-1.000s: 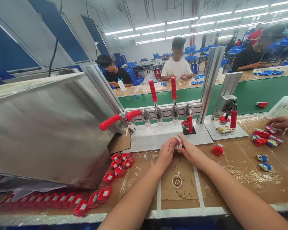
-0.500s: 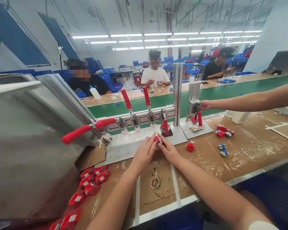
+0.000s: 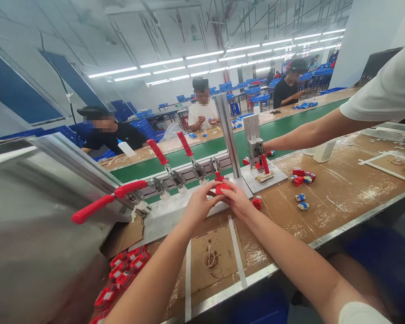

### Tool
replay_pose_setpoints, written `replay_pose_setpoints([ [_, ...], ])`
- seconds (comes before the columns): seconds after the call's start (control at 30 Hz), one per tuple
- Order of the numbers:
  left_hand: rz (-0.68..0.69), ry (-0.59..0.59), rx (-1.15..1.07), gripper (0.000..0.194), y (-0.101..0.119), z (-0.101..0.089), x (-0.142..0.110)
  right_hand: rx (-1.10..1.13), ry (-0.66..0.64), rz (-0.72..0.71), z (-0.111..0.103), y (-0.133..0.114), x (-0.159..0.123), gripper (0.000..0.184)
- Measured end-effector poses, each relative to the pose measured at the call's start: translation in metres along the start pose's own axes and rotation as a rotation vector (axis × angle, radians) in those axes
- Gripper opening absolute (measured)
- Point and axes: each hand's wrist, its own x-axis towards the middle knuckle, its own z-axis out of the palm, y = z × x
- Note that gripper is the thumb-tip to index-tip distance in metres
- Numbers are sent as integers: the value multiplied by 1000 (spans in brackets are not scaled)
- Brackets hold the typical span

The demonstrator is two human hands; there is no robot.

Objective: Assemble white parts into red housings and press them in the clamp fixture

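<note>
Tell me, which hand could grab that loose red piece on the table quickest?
Probably the right hand. It and the left hand both pinch a small red part, but the loose red piece lies just beside the right one.

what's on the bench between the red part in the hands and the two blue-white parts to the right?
Head view: one loose red part lies on the bench between the held red part and the blue-white parts; otherwise only taped bench.
</note>
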Motion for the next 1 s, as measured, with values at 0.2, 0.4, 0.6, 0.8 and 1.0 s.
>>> replay_pose_setpoints([
  [0.2,173,-13,42,33,25,15,17,-472,128,-155,-31,-46,-24,78],
  [0.4,112,-97,38,35,24,61,65,-1136,677,-507,-119,-115,-8,48],
  [0.6,-15,-193,41,48,13,111,126,-909,333,-392,-135,-139,13,47],
  [0.8,-6,-210,-99,48,17,159,156,-685,172,-498,-78,-196,21,58],
  [1.0,-140,18,-125,41,3,181,169,-803,208,-350,-63,-216,28,57],
])
